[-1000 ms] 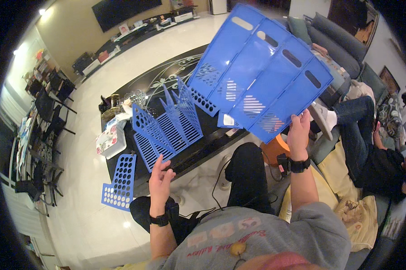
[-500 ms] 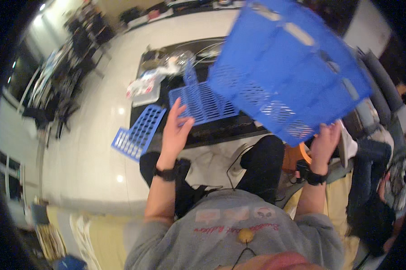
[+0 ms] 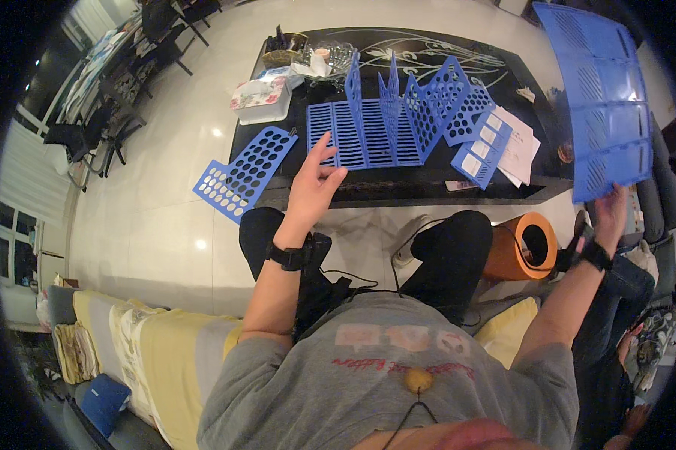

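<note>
On the right, my right hand grips the lower edge of a large blue plastic panel, which is held up past the table's right end. My left hand is open and empty, fingers apart, in front of a slatted blue plastic rack base on the table. Upright blue dividers rise from that base. To the left of my left hand, a blue panel with round holes juts over the table's edge. Right of the rack lies a smaller blue panel with white windows.
The low black table also carries a floral tissue box, a glass bowl and papers. An orange cylindrical bin stands by my right knee. Another person's leg is at the right. A sofa lies behind me.
My right hand has swung the large blue panel rightward, off from over the table, uncovering the dividers and papers. My left hand, still open, has shifted slightly right.
</note>
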Demonstrator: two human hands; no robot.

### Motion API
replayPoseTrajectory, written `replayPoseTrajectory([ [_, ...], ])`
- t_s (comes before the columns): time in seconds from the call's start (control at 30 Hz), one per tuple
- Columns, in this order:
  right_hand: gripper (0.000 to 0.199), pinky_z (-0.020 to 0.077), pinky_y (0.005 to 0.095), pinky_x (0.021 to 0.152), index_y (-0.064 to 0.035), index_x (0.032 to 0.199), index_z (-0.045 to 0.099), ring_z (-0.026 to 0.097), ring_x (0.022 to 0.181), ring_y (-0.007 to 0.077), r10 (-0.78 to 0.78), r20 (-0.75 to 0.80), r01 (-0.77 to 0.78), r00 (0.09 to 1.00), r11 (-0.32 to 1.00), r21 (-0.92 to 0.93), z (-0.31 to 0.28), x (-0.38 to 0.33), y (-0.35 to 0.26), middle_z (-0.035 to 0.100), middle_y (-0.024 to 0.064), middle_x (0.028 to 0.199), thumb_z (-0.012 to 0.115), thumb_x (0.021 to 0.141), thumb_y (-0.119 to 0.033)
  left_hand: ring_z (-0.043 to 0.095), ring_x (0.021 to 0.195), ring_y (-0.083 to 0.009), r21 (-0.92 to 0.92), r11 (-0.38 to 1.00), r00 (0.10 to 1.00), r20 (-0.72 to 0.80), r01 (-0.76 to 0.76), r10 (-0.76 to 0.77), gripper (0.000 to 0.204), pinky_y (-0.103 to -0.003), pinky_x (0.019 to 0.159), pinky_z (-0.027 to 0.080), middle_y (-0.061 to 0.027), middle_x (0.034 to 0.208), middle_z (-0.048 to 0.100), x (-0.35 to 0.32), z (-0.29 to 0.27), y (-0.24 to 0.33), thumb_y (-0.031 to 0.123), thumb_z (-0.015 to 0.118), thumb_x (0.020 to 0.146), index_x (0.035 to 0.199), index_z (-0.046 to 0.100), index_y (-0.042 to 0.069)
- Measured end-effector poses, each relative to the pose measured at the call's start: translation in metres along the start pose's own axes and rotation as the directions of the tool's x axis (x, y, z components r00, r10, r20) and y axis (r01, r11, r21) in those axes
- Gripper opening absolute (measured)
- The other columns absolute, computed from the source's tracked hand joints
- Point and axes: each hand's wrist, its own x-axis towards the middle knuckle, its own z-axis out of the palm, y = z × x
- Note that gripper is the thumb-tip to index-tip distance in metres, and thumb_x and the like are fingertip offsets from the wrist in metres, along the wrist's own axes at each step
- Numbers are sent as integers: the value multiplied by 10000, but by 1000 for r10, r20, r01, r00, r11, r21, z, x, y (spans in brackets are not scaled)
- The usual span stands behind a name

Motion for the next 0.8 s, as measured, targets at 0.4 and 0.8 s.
replayPoseTrajectory([
  [0.4, 192, 500, 379, 665, -4, 919, 581, 618, 767, 336, -132, 116, 126, 984, 71, -989, 46, 79, 219, 636, 175, 838, 621, 786, -136, 564, 857, -108, 117, 955, 955, 94, 272, -283, 528, -236, 744, 471, -100, 1202, 551, 7, 0, -67, 77, 580, 893, 1381, 378, 85],
  [0.8, 268, 545, 294, 690, 30, 1055, 547, 606, 794, 223, 687, -140, -673, 713, 726, 138, 145, 79, 338, 603, 123, 903, 618, 871, -152, 585, 847, -131, 219, 908, 932, -14, 356, -362, 440, -256, 719, 493, -92, 1124, 572, 33, -1, -144, 131, 586, 896, 1304, 443, 50],
])
